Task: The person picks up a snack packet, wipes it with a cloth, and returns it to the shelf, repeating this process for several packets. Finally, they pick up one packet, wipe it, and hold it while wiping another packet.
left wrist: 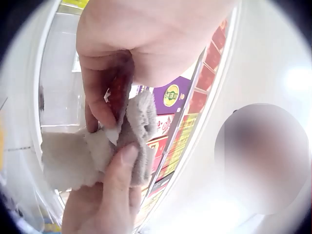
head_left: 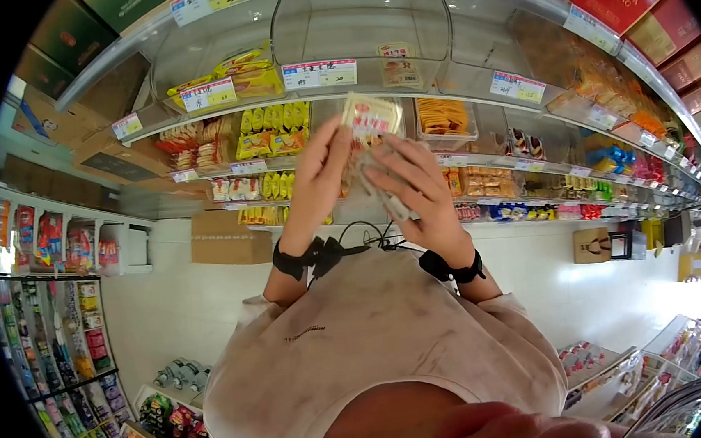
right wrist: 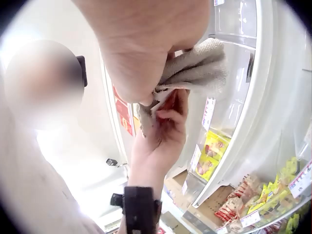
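In the head view my left hand [head_left: 322, 168] grips a flat snack packet [head_left: 373, 116] with a cream front and red lettering, held up before the shelf. My right hand [head_left: 418, 182] holds a grey cloth [head_left: 394, 203] against the packet's lower part. From the left wrist, the packet's dark red side [left wrist: 123, 90] shows between the left fingers, and the fluffy cloth [left wrist: 68, 161] is pinched under the right thumb [left wrist: 122, 168]. The right wrist view has the cloth [right wrist: 207, 68] bunched in the right hand, overlapping the packet.
Shelf bins hold yellow packets [head_left: 261, 82], orange snacks [head_left: 443, 117] and a few flat cream packets [head_left: 398, 65]. Price labels [head_left: 320, 74] line the shelf edges. A cardboard box [head_left: 230, 238] stands on the floor beneath, with a hanging-goods rack [head_left: 54, 325] at the left.
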Tool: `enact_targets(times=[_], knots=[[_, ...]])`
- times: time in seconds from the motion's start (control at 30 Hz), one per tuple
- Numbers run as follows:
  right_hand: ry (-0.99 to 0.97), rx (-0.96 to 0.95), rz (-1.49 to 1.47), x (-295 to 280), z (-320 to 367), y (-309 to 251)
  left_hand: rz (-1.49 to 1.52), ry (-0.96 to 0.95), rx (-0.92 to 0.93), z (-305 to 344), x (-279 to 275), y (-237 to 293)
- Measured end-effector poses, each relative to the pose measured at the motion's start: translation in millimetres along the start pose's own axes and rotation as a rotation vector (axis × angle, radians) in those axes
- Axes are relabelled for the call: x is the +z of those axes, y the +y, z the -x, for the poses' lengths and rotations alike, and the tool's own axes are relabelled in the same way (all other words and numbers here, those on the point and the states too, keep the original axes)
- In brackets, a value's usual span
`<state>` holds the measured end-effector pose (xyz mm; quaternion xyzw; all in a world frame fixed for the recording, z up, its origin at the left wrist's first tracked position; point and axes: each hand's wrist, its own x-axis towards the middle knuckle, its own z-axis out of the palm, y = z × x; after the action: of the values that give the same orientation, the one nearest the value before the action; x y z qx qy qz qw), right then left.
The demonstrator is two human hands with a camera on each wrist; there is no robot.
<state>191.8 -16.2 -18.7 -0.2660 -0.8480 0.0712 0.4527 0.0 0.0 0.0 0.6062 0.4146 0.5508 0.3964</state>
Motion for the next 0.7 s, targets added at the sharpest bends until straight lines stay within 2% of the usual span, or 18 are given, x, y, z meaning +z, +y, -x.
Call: enact_targets(times=[0.07, 0.1, 0.13, 0.2, 0.3, 0.47, 0.6, 0.7], knots=[[-0.025, -0.037, -0.006, 10.7, -12.6, -7.5, 0.042, 0.064, 0.014, -15.4, 10.1, 13.7], [-0.045, -0.052, 0.004, -19.1, -3.7, 11.6, 0.067, 0.093, 0.02, -24.4, 25.7, 16.3], [-0.047, -0.066, 0.005, -25.4, -10.4, 13.0, 0.081, 0.113, 0.027, -32.3, 28.9, 18.5], [-0.022, -0.117, 0.015, -35.3, -24.4, 16.8, 0.125, 0.11, 0.076, -49.4, 37.0, 32.4], [0.026, -0.178, 0.084, -42.6, -41.5, 29.8, 0.02, 0.09, 0.219, -83.9, 41.5, 28.1], [0.141, -0.127, 0.209, -49.0, -71.2, 56.5, 0.05, -0.004, 0.041, -123.4, 43.8, 29.3], [0.14, -0.111, 0.231, -40.7, -85.3, 86.6, -0.122, -0.17, 0.176, -167.4, 36.6, 11.2], [0.089, -0.077, 0.257, -36.7, -82.0, 94.9, -0.354, -0.316, 0.092, -203.5, 37.1, -7.7]])
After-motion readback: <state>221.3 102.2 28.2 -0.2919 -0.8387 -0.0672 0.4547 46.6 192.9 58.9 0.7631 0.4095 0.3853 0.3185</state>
